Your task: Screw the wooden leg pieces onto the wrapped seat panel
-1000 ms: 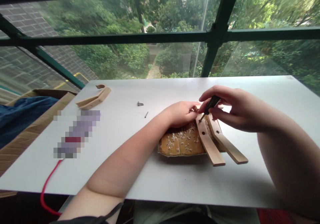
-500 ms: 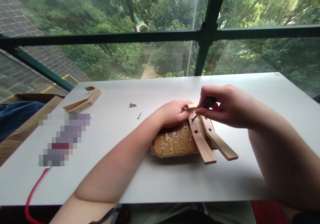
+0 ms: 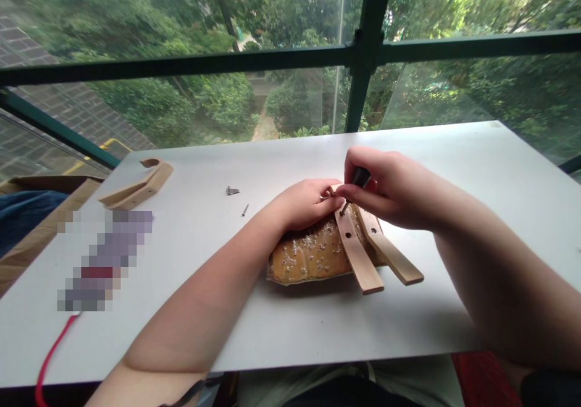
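Note:
Two flat wooden slats [image 3: 358, 255] with holes lie angled over a yellow-brown block [image 3: 308, 254] studded with small screws, on a white table [image 3: 281, 328]. My right hand [image 3: 385, 186] is closed round a small black-handled screwdriver [image 3: 358, 180], its tip pressed at the upper end of the left slat. My left hand [image 3: 303, 204] rests curled on the block's top, fingertips pinched at the slat's end right beside the screwdriver tip. What those fingertips hold is hidden.
A third wooden piece with a round hole [image 3: 136, 189] lies at the far left. A few loose screws [image 3: 232, 191] and a single one [image 3: 245, 209] sit left of centre. A blurred object with a red cord [image 3: 49, 352] lies at left, beside a cardboard box [image 3: 40, 225]. Window glass stands behind.
The view has shifted, so everything sits lower-left in frame. My right hand has turned the screwdriver more upright and closed in toward my left fingertips. The slats and block stay in place.

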`<state>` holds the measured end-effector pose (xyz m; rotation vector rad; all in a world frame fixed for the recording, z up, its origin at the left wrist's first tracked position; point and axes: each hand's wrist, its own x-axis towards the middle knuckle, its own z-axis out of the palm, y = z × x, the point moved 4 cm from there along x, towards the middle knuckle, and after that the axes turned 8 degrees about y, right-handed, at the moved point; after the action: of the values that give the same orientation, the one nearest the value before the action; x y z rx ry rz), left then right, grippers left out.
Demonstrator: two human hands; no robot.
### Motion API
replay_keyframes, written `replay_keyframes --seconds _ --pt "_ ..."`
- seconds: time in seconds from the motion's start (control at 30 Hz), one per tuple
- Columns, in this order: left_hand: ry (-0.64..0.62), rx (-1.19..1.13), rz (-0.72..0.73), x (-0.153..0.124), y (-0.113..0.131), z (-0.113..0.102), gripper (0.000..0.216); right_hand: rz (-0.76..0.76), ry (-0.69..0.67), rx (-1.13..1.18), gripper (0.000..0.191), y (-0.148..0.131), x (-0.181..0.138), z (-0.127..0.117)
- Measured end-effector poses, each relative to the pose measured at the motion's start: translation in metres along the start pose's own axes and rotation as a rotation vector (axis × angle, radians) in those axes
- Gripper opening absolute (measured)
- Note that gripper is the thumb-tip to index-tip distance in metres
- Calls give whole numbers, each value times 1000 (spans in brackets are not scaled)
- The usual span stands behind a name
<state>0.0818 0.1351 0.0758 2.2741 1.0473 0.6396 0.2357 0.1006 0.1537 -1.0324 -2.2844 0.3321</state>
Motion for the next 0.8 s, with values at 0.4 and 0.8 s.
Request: replay_keyframes --seconds 0.4,0.8 --pt "2 4 22 1 -1 1 29 13 20 -7 14 -1 1 3" --pt "9 10 30 2 1 0 24 6 -58 -1 8 -6 0 -4"
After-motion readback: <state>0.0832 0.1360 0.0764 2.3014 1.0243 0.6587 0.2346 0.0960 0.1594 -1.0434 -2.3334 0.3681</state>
